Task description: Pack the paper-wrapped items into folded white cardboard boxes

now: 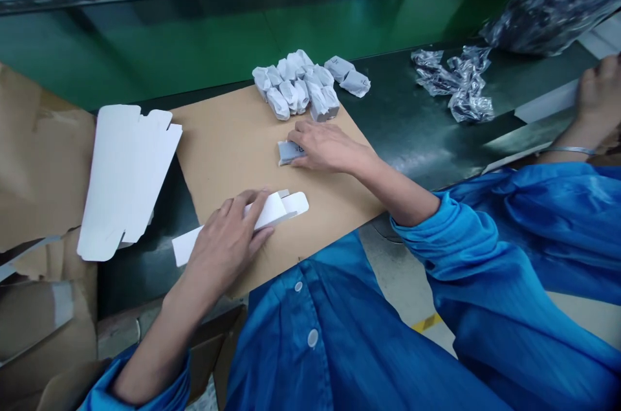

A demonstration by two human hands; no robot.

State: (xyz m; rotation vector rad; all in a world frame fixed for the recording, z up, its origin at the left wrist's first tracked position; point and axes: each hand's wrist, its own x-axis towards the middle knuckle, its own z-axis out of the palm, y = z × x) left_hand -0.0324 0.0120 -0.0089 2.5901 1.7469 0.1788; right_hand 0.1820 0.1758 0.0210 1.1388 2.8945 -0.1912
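My left hand (226, 236) is wrapped round a narrow white box (272, 211), whose end flap stands open toward the right. My right hand (320, 147) has its fingers on a small grey wrapped packet (287, 153) that lies on the brown cardboard sheet (228, 152). Beyond that hand, several grey wrapped packets (291, 84) are heaped at the sheet's far edge. Two more packets (349, 76) rest just right of the heap.
Flat white box blanks (129, 178) are stacked left of the sheet, beside brown cardboard (43, 158). Crumpled clear plastic (458, 81) and a large plastic bag (548, 10) are at the right. Another person's hand (601, 97) shows at the right edge.
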